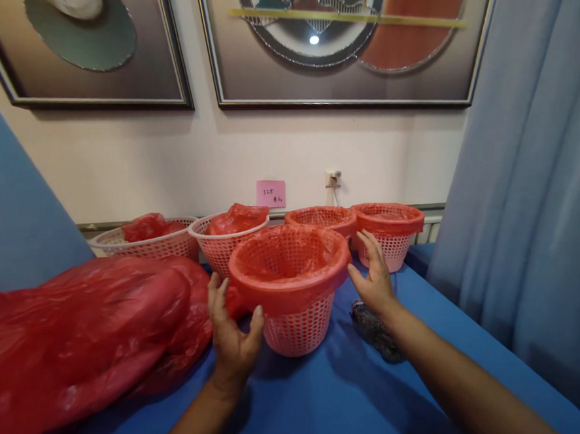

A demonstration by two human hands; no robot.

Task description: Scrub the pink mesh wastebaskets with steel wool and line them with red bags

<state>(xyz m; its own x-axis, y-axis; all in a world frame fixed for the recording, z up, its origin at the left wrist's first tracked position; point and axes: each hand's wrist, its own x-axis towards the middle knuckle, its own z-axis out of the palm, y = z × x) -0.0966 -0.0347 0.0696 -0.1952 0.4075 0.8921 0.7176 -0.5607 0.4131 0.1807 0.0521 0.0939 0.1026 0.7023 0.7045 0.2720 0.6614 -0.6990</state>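
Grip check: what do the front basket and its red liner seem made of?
Front basket: probably molded plastic, smooth-looking, judging by its regular holes.
Red liner: likely thin plastic film, glossy and translucent, as it wrinkles and the basket's holes show through.

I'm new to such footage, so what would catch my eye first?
Probably the red-lined basket in the middle, with the left hand and right hand open on either side of it. Next, the big heap of red plastic at the left. Above hangs a large framed picture.
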